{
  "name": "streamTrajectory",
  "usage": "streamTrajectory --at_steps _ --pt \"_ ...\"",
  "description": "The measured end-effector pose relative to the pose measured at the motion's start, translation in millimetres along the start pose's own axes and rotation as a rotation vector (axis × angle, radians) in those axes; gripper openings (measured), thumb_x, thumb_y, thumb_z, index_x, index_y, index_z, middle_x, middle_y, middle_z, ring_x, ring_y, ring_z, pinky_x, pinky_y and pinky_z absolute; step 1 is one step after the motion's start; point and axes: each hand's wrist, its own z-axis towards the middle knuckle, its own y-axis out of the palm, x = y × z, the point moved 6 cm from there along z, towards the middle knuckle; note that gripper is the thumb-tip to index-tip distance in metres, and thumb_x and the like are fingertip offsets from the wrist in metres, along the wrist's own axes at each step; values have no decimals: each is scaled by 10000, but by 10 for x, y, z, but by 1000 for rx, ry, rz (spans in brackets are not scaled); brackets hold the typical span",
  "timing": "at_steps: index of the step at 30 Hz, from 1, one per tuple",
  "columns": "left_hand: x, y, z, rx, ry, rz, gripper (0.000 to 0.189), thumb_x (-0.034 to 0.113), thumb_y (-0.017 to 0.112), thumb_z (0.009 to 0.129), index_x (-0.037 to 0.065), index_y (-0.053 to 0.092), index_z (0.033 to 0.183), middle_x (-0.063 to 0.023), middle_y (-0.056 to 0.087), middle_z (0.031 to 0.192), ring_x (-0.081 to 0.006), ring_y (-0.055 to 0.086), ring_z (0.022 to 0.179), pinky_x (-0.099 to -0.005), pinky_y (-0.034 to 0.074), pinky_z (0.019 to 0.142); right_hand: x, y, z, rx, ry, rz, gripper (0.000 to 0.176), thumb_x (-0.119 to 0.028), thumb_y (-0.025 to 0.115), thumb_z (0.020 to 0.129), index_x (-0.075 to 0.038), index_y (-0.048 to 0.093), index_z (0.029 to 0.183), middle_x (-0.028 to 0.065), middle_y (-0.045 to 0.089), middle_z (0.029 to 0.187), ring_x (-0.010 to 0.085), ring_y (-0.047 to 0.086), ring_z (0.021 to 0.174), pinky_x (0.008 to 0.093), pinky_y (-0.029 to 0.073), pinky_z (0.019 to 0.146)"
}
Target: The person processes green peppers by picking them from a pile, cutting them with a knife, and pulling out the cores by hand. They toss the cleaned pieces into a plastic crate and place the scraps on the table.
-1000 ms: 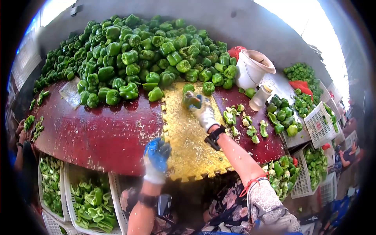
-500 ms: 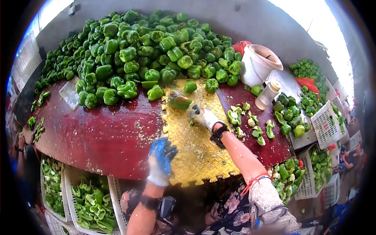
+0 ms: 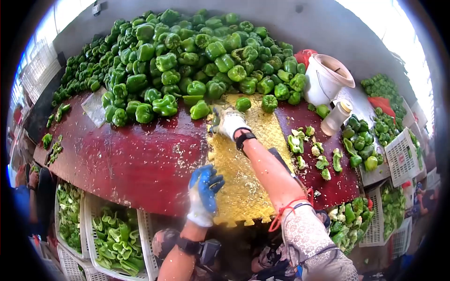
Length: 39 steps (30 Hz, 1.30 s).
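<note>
My left hand (image 3: 203, 194), in a white glove with a blue palm, is raised over the front edge of the yellow mat (image 3: 248, 187), open and holding nothing. Reaching forward, my right hand (image 3: 229, 122) in a white glove is at the mat's back left part; its fingers are blurred and partly hidden, so any hold cannot be made out. Just beyond it sit a green pepper (image 3: 199, 109) and another small green pepper (image 3: 243, 104). A large pile of green peppers (image 3: 171, 61) rises behind. Cut pepper pieces (image 3: 295, 143) lie to the right.
A white bucket (image 3: 326, 79) and a clear bottle (image 3: 336, 118) stand at right. Crates of cut peppers (image 3: 117, 239) are below the table's left edge, with another white crate (image 3: 402, 157) at right. A co-worker's hand (image 3: 33, 178) shows at far left.
My right hand has moved forward and left to where a reddish-green pepper lay; that pepper is no longer plainly visible. My left hand keeps its open pose. The view has shifted slightly.
</note>
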Motion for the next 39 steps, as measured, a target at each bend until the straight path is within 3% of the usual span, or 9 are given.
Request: streamTrajectory --at_steps 5,8,11,15,21,26,27,36,39 --pt "-88 -32 71 -1 -19 68 254 154 603 965 82 578 1207 -56 619 1016 -208 650 900 -366 570 784 522 303 -396 -195 121 940 906 -492 692 859 -64 272 1537 186 503 1445 326 463 1346 381 392 1107" --pt "-157 79 16 -115 -30 329 524 124 744 862 103 507 1329 -66 513 1296 -200 604 1000 -357 570 796 685 317 -1023 -488 255 1058 716 -468 570 955 -81 302 1494 140 444 1456 274 392 1348 392 335 1114" --pt "29 457 -206 -219 701 1155 827 231 835 755 113 401 1449 -121 384 1470 -293 531 1214 -374 576 858 767 387 -1438 -546 272 1097 617 -441 558 965 -66 369 1418 139 495 1345 266 447 1231 387 378 1033" --pt "-97 668 -460 -342 706 1249 842 262 809 778 173 374 1493 -172 319 1552 -389 438 1353 -449 419 1098 782 554 -1680 -579 290 1092 499 -404 543 978 -47 459 1317 137 562 1198 254 519 1074 379 435 925" --pt "-104 384 136 -193 579 939 609 202 794 812 113 543 1359 -103 635 1198 -216 636 1050 -343 532 921 786 392 -1788 -397 242 963 378 -348 519 997 -19 594 1166 135 663 977 236 628 840 369 520 763" --pt "-246 242 520 -145 457 816 547 219 778 862 105 556 1348 -20 635 1121 -93 605 876 -215 503 568 1241 -138 -2323 126 226 -125 491 -395 647 894 -29 575 1213 222 630 1156 316 646 1031 461 523 855" --pt "-223 261 495 -130 367 786 566 316 751 872 78 559 1348 -168 653 1204 -291 638 1084 -379 492 960 1435 -46 -2414 88 221 -144 520 -374 680 857 -23 565 1223 252 620 1161 339 643 1037 466 519 881" --pt "-187 286 478 -71 414 873 489 315 686 932 88 561 1347 -147 643 1188 -224 601 1059 -353 468 950 1706 126 -2751 -174 352 443 496 -260 562 927 7 489 1339 218 594 1276 338 592 1166 410 462 1022" --pt "-239 191 456 0 422 770 493 303 694 929 44 564 1329 -122 636 1207 -208 588 1080 -347 461 970 1588 154 -2718 -32 321 996 554 -200 692 861 -40 479 1346 156 593 1152 188 615 929 317 558 759"
